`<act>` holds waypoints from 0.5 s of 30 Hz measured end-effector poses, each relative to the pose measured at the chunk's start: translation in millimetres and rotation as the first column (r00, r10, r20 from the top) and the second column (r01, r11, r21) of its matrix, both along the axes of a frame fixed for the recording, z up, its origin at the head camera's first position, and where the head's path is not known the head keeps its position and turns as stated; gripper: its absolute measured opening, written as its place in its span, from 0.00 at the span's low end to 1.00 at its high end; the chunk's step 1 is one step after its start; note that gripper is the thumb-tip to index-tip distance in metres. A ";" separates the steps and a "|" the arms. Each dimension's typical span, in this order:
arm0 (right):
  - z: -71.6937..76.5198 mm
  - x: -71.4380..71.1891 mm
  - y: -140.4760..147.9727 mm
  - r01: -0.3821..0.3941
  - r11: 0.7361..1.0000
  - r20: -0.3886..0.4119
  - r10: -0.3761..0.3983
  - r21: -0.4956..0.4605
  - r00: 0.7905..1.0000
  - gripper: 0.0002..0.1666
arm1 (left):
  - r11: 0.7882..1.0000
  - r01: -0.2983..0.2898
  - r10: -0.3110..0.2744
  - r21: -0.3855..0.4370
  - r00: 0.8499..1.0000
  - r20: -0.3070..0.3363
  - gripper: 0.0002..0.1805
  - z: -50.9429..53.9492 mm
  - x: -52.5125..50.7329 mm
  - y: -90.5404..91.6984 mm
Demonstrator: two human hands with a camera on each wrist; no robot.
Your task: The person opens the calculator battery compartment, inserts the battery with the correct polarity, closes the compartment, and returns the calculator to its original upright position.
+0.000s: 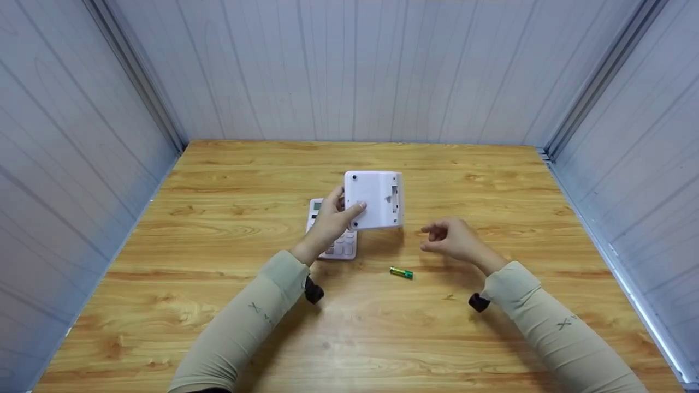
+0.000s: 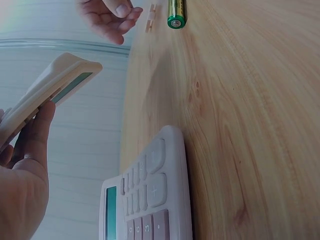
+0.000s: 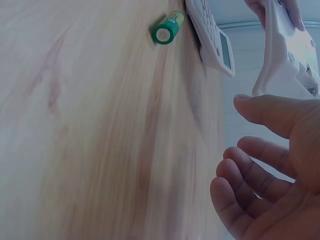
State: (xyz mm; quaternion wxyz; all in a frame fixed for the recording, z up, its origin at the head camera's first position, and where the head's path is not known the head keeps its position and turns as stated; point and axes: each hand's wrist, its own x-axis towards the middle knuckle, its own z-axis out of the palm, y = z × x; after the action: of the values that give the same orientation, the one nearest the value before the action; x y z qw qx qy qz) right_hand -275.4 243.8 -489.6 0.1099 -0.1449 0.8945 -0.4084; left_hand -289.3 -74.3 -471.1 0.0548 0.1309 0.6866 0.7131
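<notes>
My left hand (image 1: 329, 221) grips a pale calculator (image 1: 374, 197) above the table, thumb on its back and fingers underneath. The back faces up, and an uncovered battery slot (image 1: 395, 199) shows near its right edge. A second calculator (image 1: 344, 248) lies keys up on the table, partly hidden by my left hand. My right hand (image 1: 453, 238) hovers to the right of the held calculator, fingers loosely bent, with nothing in it. Between the arms a green and yellow battery (image 1: 401, 273) lies on the table. A small pinkish strip (image 2: 150, 19) rests near the battery in the left wrist view.
The wooden table (image 1: 246, 338) is bounded by pale panelled walls (image 1: 349, 71) at the back and both sides. A dark wrist device (image 1: 313, 290) hangs under the left cuff, another (image 1: 479, 302) under the right.
</notes>
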 end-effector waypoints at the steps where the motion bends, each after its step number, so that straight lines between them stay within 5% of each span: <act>1: 0.2 0.5 -1.1 -0.006 1.000 0.000 0.006 -0.005 1.000 0.25 | 1.000 0.000 0.000 0.000 1.000 0.001 0.31 0.0 0.1 0.0; 15: -0.4 8.6 -15.2 -0.078 0.996 0.022 0.079 -0.038 0.997 0.25 | 1.000 -0.002 0.002 0.022 1.000 0.008 0.32 -0.9 0.0 0.3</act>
State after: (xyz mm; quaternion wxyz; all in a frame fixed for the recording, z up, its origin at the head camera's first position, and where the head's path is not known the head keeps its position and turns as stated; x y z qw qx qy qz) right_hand -266.8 228.6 -490.1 0.1338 -0.1770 0.8791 -0.4218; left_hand -289.4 -74.0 -471.9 0.0556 0.1281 0.6785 0.7212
